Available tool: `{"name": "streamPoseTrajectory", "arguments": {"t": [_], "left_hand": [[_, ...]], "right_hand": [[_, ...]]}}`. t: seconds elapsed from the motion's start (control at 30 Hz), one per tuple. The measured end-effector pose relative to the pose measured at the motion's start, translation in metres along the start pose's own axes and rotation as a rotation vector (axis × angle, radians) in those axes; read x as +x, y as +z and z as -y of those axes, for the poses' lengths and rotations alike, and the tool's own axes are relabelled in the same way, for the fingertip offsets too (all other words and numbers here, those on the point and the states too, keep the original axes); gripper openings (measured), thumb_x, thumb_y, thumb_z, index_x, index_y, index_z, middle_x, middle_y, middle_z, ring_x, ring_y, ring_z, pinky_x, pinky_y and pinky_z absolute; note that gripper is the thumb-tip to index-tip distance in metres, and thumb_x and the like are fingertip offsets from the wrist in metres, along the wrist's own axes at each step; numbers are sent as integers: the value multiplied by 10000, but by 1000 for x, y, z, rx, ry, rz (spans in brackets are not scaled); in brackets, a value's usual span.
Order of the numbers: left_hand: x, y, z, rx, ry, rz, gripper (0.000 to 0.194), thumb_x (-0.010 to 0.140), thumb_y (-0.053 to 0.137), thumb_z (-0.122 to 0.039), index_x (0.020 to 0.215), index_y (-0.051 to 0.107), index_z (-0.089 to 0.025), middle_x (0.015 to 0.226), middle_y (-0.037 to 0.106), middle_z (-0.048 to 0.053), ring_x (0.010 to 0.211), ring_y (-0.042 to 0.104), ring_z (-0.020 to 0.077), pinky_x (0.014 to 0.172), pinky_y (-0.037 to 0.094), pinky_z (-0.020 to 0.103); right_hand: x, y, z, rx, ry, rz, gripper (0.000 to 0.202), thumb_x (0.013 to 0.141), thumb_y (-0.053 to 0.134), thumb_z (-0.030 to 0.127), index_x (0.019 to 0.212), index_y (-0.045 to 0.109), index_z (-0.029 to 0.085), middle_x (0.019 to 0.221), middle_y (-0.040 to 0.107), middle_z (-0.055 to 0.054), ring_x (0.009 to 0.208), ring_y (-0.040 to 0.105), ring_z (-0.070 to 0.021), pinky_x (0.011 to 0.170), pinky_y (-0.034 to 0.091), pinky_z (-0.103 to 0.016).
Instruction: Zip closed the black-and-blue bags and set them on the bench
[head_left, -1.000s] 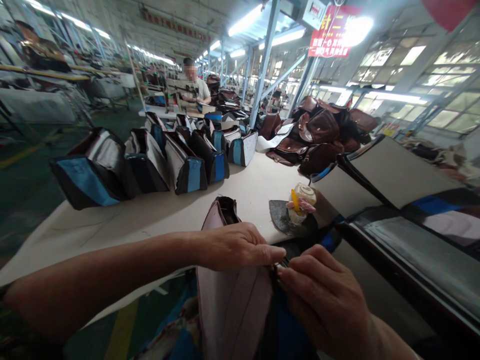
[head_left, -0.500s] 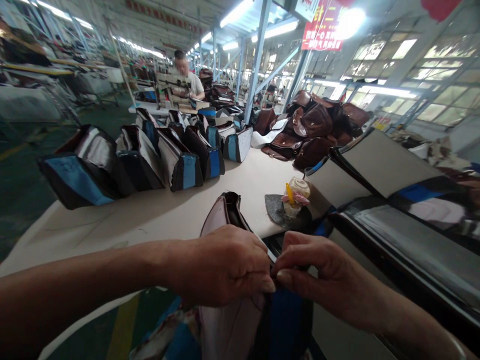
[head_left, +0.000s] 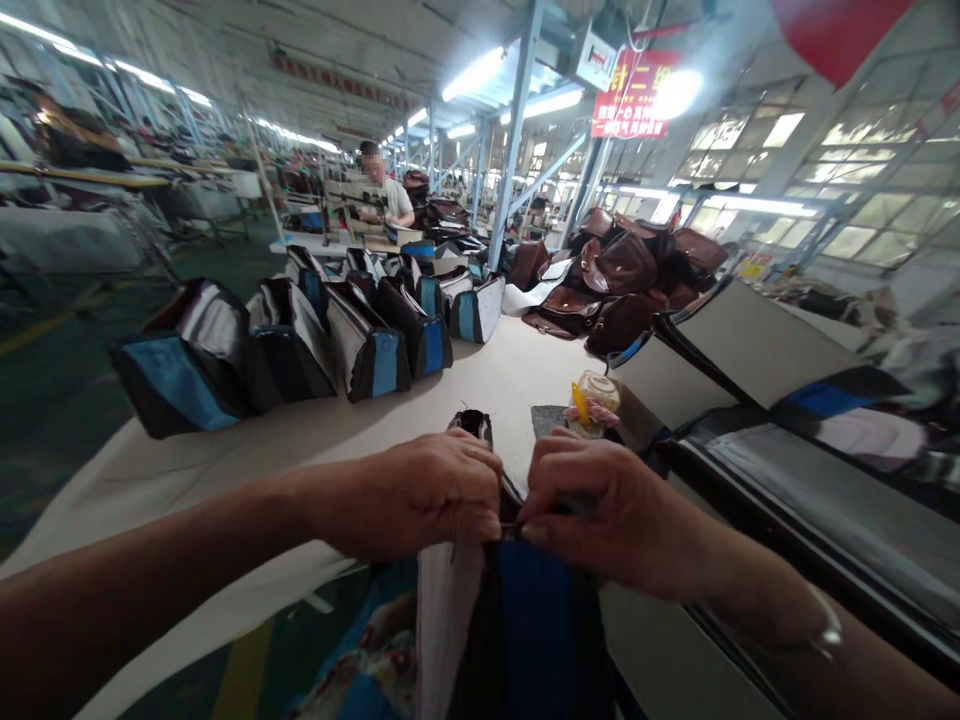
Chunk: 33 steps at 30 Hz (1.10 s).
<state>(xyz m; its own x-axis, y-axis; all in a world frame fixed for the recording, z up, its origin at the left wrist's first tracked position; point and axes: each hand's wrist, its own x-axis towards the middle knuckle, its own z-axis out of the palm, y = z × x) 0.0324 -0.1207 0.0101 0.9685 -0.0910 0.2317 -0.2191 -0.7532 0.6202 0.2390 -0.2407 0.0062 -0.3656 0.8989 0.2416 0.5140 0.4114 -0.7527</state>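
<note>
A dark bag piece (head_left: 536,620) with a blue stripe and pale side panels stands upright at the bottom centre. On the left of its top edge, my left hand (head_left: 427,495) is closed in a pinch. My right hand (head_left: 611,505) pinches the same edge just to the right, a small gap between the two. A bracelet (head_left: 825,625) circles the right wrist. Behind my right hand, a jar (head_left: 598,392) with a yellow-handled tool (head_left: 579,402) sits on a dark grey pad (head_left: 547,421).
Several striped bag pieces (head_left: 176,375) stand along the left of the white table (head_left: 375,430). Brown bags (head_left: 622,265) are heaped at the back. Large grey panels (head_left: 772,340) are stacked at the right. A person (head_left: 390,195) sits farther back.
Both hands and the bag piece have shifted left in view, with my right hand now higher. The blue stripe faces the camera more. The view has tilted slightly upward.
</note>
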Motion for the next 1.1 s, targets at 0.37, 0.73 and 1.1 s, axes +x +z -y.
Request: {"name": "streamPoseTrajectory", "arguments": {"t": [0.37,0.73,1.1], "left_hand": [[-84,-26,-11,-250,-400,19,399,989,555,-534,890,655,-161,894,638,67,841,591,182,802,463,259],[-62,0,-37,-350,-646,-177,461,793,772,-609,866,707,-158,768,591,-25,691,505,127,566,341,242],[-55,10,-31,-459,-640,-246,257,808,753,-399,810,706,-146,722,545,-31,631,463,108,549,335,241]], "right_hand": [[56,37,-38,473,-178,329,372,841,769,526,893,658,175,963,617,-48,942,548,-220,862,424,-341],[60,45,-21,443,-196,250,286,837,816,236,737,553,186,784,543,36,734,458,-123,667,360,-262],[52,32,-18,476,-81,300,212,850,760,317,812,606,177,825,546,7,793,473,-155,713,375,-286]]}}
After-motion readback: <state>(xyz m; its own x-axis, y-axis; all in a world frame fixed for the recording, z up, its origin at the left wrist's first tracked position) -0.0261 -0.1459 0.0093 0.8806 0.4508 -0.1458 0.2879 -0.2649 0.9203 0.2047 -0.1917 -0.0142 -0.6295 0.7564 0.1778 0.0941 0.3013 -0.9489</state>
